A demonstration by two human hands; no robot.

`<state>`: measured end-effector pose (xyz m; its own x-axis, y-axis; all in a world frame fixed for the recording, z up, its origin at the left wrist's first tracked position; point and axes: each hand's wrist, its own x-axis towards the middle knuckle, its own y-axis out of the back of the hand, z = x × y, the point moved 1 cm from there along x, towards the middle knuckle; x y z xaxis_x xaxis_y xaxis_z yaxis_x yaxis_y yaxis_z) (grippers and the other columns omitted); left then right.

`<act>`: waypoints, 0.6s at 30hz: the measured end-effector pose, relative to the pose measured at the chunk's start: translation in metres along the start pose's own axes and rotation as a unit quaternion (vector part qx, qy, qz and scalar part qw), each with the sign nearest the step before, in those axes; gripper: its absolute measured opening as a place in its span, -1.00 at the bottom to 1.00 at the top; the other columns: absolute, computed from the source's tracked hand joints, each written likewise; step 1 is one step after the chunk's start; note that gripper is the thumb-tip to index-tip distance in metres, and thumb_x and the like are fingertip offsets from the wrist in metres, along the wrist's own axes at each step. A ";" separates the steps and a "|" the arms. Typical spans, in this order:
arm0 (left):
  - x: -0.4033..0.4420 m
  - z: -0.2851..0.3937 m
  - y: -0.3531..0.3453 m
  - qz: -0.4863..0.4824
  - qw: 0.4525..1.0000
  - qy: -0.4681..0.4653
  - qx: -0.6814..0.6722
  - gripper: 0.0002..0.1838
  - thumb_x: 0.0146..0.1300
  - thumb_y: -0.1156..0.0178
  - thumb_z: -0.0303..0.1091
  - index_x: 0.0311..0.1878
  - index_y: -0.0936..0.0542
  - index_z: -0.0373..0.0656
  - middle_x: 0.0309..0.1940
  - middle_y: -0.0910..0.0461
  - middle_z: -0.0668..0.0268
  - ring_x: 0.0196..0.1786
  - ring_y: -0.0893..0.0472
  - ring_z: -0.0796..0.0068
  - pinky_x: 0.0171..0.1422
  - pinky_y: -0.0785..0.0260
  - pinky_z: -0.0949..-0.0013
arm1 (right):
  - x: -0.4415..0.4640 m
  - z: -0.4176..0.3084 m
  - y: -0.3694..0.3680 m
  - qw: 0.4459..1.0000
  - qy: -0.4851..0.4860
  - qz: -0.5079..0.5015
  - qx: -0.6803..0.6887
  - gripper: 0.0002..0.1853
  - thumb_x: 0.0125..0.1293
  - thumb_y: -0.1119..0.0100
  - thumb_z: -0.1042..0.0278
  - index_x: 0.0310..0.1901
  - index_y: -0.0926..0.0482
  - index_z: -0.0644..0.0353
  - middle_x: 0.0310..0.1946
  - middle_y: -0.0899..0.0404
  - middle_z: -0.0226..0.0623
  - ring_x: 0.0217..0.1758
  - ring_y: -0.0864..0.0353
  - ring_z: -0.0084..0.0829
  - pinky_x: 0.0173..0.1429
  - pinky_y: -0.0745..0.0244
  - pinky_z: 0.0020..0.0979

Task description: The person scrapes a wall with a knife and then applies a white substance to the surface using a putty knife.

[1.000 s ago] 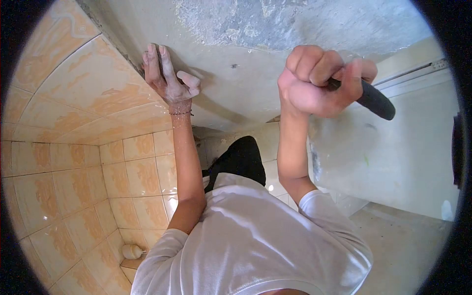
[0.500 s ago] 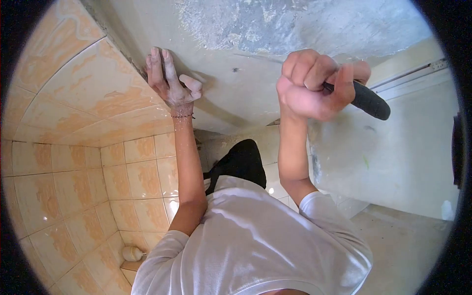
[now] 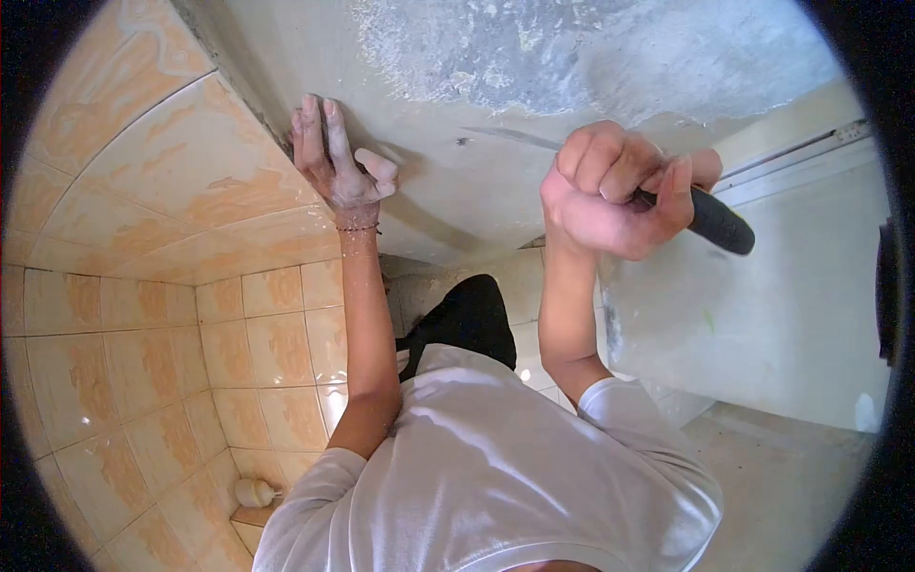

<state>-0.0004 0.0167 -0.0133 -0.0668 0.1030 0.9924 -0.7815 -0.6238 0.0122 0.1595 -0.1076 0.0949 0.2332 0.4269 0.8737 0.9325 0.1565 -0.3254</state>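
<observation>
Fingers wrapped round a black handle (image 3: pixel 721 221), my right hand (image 3: pixel 624 191) holds a tool whose thin pointed metal blade (image 3: pixel 513 136) sticks out to the left. The blade lies close to the grey wall (image 3: pixel 457 205), near a small dark spot; whether it touches cannot be told. Above it is a rough bluish-white patch (image 3: pixel 572 57) on the wall. My left hand (image 3: pixel 343 162), dusted white, rests against the wall beside the tiled edge with its fingers apart and nothing in it.
Orange and cream tiles (image 3: pixel 152 229) cover the wall at the left. A pale rounded object (image 3: pixel 254 492) sits on a small ledge at the lower left. At the right are a pale panel (image 3: pixel 762 315) and a metal-like strip (image 3: pixel 801 153).
My right hand has moved lower in view, and the blade now shows clearly beside it. My left hand stays against the wall, while the view has shifted slightly.
</observation>
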 end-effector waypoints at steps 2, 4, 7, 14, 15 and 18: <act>0.000 0.000 -0.001 0.003 1.000 0.005 -0.005 -0.39 0.17 0.18 -0.20 0.22 -0.41 -0.39 0.25 -0.32 -0.10 0.31 -0.29 -0.03 0.43 -0.11 -0.06 | 0.002 0.012 -0.007 0.989 0.017 0.076 -0.128 -0.77 0.36 0.21 0.17 -0.48 -0.15 -0.12 -0.84 0.10 -0.59 -0.83 0.16 -0.60 -0.71 0.24 -0.47; -0.002 0.003 0.001 -0.003 1.000 0.005 0.001 -0.38 0.18 0.19 -0.18 0.22 -0.41 -0.40 0.25 -0.32 -0.10 0.31 -0.29 -0.03 0.42 -0.11 -0.06 | 0.001 0.008 -0.008 0.990 0.006 0.116 -0.075 -0.76 0.36 0.22 0.15 -0.49 -0.15 -0.12 -0.84 0.10 -0.59 -0.83 0.15 -0.59 -0.70 0.23 -0.47; 0.001 -0.001 -0.005 0.007 1.000 0.002 0.011 -0.38 0.19 0.19 -0.16 0.22 -0.41 -0.40 0.25 -0.32 -0.10 0.31 -0.29 -0.03 0.42 -0.12 -0.07 | 0.002 -0.001 -0.002 0.999 0.008 0.016 -0.045 -0.76 0.36 0.23 0.14 -0.49 -0.15 -0.10 -0.83 0.13 -0.57 -0.82 0.14 -0.59 -0.70 0.22 -0.48; 0.001 0.000 -0.004 0.015 1.000 -0.009 -0.005 -0.32 0.30 0.25 0.02 0.24 -0.40 -0.38 0.26 -0.30 -0.09 0.32 -0.28 -0.03 0.40 -0.13 -0.08 | 0.003 0.011 -0.008 0.991 0.058 0.121 -0.018 -0.86 0.37 0.24 0.25 -0.38 -0.13 -0.12 -0.85 0.09 -0.55 -0.85 0.21 -0.60 -0.73 0.25 -0.45; 0.002 -0.002 -0.004 0.013 1.000 -0.007 -0.001 -0.32 0.30 0.25 0.02 0.24 -0.40 -0.38 0.26 -0.30 -0.09 0.32 -0.28 -0.03 0.40 -0.13 -0.08 | 0.004 0.011 -0.008 0.991 0.054 0.122 -0.016 -0.86 0.37 0.24 0.25 -0.38 -0.13 -0.12 -0.85 0.09 -0.55 -0.85 0.21 -0.60 -0.73 0.25 -0.45; 0.003 0.000 -0.004 0.004 1.000 -0.024 -0.001 -0.22 0.32 0.30 0.20 0.24 -0.39 -0.38 0.26 -0.29 -0.09 0.32 -0.27 -0.04 0.40 -0.13 -0.08 | 0.008 0.019 -0.015 0.981 0.095 0.121 -0.120 -0.88 0.37 0.15 0.26 -0.32 -0.15 -0.17 -0.84 0.07 -0.52 -0.86 0.11 -0.61 -0.78 0.14 -0.50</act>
<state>0.0023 0.0197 -0.0105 -0.0430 0.0598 0.9973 -0.7827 -0.6223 0.0035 0.1423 -0.0895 0.0995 0.4815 0.2490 0.8404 0.8763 -0.1529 -0.4568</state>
